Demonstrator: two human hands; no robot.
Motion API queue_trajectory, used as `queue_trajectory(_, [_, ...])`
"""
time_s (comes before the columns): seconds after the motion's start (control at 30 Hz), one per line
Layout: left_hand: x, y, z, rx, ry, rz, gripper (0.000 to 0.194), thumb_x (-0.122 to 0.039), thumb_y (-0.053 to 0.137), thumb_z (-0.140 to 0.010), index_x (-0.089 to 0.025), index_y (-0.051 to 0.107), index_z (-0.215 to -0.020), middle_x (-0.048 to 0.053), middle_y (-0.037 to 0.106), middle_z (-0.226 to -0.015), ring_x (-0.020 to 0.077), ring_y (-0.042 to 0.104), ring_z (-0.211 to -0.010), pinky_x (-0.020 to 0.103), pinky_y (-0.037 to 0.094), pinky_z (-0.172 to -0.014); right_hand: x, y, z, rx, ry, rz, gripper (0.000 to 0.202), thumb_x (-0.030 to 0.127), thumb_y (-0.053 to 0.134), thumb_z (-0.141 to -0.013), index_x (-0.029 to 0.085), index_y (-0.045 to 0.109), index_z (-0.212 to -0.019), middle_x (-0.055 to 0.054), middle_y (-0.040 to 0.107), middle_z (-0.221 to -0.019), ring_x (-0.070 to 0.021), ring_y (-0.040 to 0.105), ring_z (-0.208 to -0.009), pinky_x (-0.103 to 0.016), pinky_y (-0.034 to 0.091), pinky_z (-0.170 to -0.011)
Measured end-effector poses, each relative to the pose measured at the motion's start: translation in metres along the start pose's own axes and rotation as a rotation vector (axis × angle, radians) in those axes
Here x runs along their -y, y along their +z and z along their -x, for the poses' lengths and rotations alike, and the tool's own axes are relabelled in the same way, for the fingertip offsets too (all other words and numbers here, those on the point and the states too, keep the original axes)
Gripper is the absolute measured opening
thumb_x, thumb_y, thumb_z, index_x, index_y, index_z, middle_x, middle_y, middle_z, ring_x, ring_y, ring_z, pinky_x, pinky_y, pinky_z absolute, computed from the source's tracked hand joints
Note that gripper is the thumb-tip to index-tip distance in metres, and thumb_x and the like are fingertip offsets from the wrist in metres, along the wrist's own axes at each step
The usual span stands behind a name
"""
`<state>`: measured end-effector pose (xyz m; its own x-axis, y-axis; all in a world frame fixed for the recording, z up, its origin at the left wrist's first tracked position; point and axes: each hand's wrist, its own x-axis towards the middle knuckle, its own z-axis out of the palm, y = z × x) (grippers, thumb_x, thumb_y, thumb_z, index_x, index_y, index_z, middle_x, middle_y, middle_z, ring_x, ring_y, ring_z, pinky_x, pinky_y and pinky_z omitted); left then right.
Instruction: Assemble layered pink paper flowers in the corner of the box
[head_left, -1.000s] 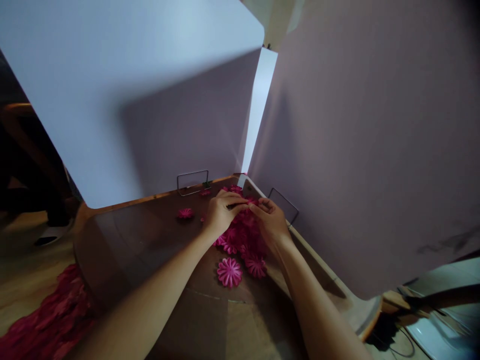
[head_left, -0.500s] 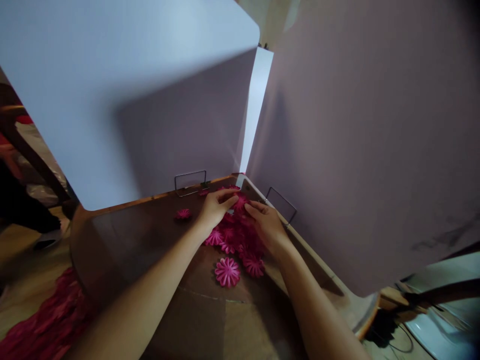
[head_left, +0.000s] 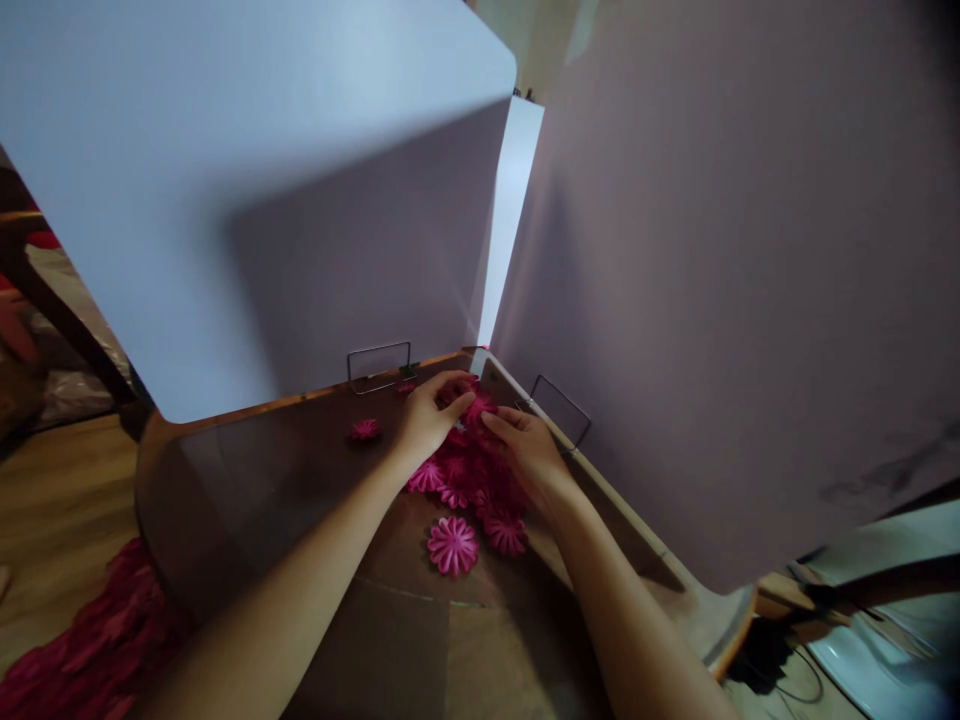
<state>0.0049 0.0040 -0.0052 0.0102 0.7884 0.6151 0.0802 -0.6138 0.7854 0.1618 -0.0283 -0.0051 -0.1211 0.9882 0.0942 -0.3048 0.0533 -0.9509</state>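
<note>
Between my two hands is a pink artificial flower [head_left: 478, 402], held by its petals over a heap of similar flowers. My left hand [head_left: 433, 405] pinches its left side with thumb and fingers. On the other side, my right hand [head_left: 525, 440] grips the edge between thumb and forefinger. Beneath them lies the heap of pink flowers [head_left: 457, 470], partly hidden by my right hand. One pink flower [head_left: 452, 546] rests face up in front of the heap, its ribbed petals spread. Another small flower [head_left: 365, 429] sits apart to the left.
Two tall pale panels, one left [head_left: 360, 240] and one right [head_left: 712, 300], meet behind the round brown table [head_left: 247, 500]. Wire stands [head_left: 379, 368] jut from their bases. A dark pink pile [head_left: 97, 630] lies below the table at left.
Both hands keep hold of the flower with only slight finger shifts. The leg and shoe at the far left have gone out of view.
</note>
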Motion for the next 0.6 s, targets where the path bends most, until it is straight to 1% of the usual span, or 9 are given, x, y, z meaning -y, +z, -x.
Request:
queue_trajectory(0.07, [-0.0043,-0.0012,0.0005,-0.034,0.068,-0.071,0.022,-0.019,0.072,-0.081,-0.021,0.072,-0.104,0.006,0.07,-0.103,0.0182,0.065,-0.09,0.034,0.052,-0.083,0.0013,-0.0004,0.0001,-0.023,0.001,0.011,0.023,0.031,0.082,-0.067,0.016,0.073,-0.084,-0.003,0.073,-0.077,-0.0128,0.062,-0.065,-0.026,0.047,-0.067])
queue_trajectory(0.13, [-0.0081,-0.0023,0.0014,-0.03,0.191,-0.169,0.015,-0.019,0.073,-0.082,-0.023,0.074,-0.096,0.005,0.069,-0.102,0.019,0.064,-0.095,0.036,0.051,-0.089,0.0031,-0.0009,0.0005,-0.043,-0.008,0.014,0.025,0.031,0.082,-0.067,0.017,0.073,-0.086,-0.002,0.072,-0.075,-0.0132,0.062,-0.064,-0.026,0.047,-0.067])
queue_trajectory(0.2, [-0.0101,-0.0025,0.0025,-0.002,0.319,-0.265,0.011,-0.021,0.073,-0.082,-0.023,0.076,-0.093,0.005,0.07,-0.097,0.0195,0.064,-0.095,0.037,0.051,-0.089,0.0051,-0.0012,0.0011,-0.053,-0.028,0.012,0.025,0.032,0.081,-0.067,0.017,0.073,-0.085,-0.001,0.071,-0.073,-0.0128,0.062,-0.063,-0.026,0.046,-0.066])
queue_trajectory(0.23, [-0.0103,-0.0023,0.003,0.012,0.362,-0.298,0.011,-0.021,0.073,-0.082,-0.023,0.076,-0.093,0.005,0.071,-0.095,0.0198,0.065,-0.093,0.037,0.052,-0.087,0.006,-0.0012,0.0015,-0.058,-0.039,0.015,0.024,0.032,0.081,-0.067,0.017,0.072,-0.084,-0.001,0.071,-0.073,-0.0124,0.062,-0.063,-0.025,0.046,-0.065])
queue_trajectory(0.3, [-0.0097,-0.0015,0.0039,0.027,0.393,-0.324,0.016,-0.021,0.074,-0.082,-0.023,0.076,-0.097,0.006,0.072,-0.095,0.0201,0.065,-0.092,0.036,0.053,-0.085,0.0077,-0.001,0.0022,-0.069,-0.061,0.036,0.023,0.032,0.081,-0.067,0.017,0.072,-0.08,0.0,0.07,-0.071,-0.0115,0.06,-0.061,-0.024,0.044,-0.062])
queue_trajectory(0.4, [-0.0081,-0.0004,0.0046,0.035,0.403,-0.331,0.02,-0.021,0.073,-0.083,-0.023,0.075,-0.102,0.006,0.073,-0.097,0.0201,0.065,-0.093,0.037,0.054,-0.085,0.0087,-0.0007,0.0026,-0.077,-0.079,0.077,0.021,0.033,0.081,-0.067,0.018,0.071,-0.078,0.001,0.069,-0.068,-0.0112,0.058,-0.058,-0.025,0.043,-0.061])
queue_trajectory(0.53, [-0.0064,-0.0008,0.004,0.04,0.416,-0.333,0.017,-0.021,0.073,-0.083,-0.023,0.076,-0.1,0.006,0.073,-0.096,0.0198,0.065,-0.09,0.036,0.055,-0.082,0.0069,-0.0017,0.0014,-0.066,-0.094,0.075,0.02,0.033,0.08,-0.068,0.019,0.072,-0.08,0.001,0.071,-0.072,-0.0122,0.06,-0.062,-0.026,0.044,-0.065])
queue_trajectory(0.6, [-0.0055,-0.0018,0.0032,0.03,0.417,-0.34,0.016,-0.022,0.073,-0.083,-0.023,0.076,-0.099,0.006,0.074,-0.095,0.0198,0.065,-0.089,0.037,0.055,-0.082,0.0057,-0.0021,0.0007,-0.049,-0.084,0.062,0.021,0.033,0.08,-0.069,0.019,0.073,-0.084,-0.001,0.072,-0.076,-0.0136,0.063,-0.067,-0.027,0.046,-0.069])
